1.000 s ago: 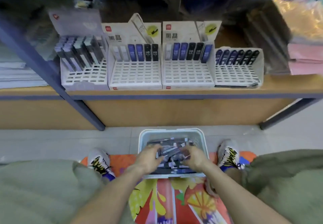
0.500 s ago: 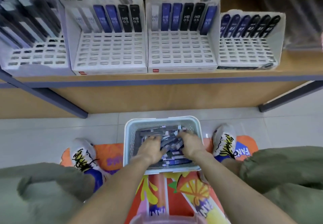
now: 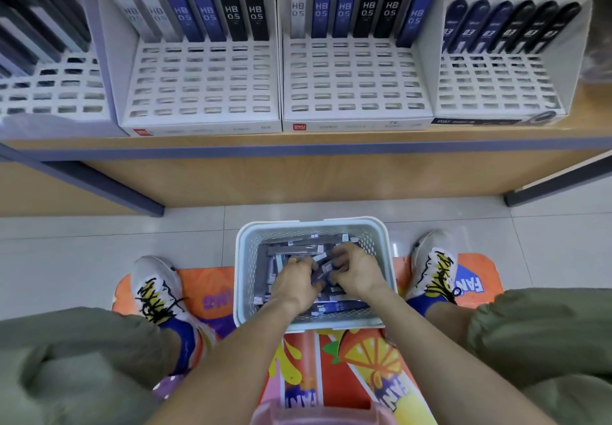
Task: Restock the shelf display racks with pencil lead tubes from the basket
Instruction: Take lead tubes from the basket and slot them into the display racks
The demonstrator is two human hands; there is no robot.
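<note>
While both hands dig in the basket, left hand and right hand curl around loose pencil lead tubes; an overfull grab could spill some. Basket walls crowd the wrists. Farther off, the display racks offer many empty slots.

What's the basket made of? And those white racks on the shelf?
The basket looks like pale, smooth moulded plastic: its walls have neat rows of little holes and a rounded rim. The racks seem to be white card or thin plastic, matte, with flat folded-looking sides and punched slots; the picture leaves that open.
</note>
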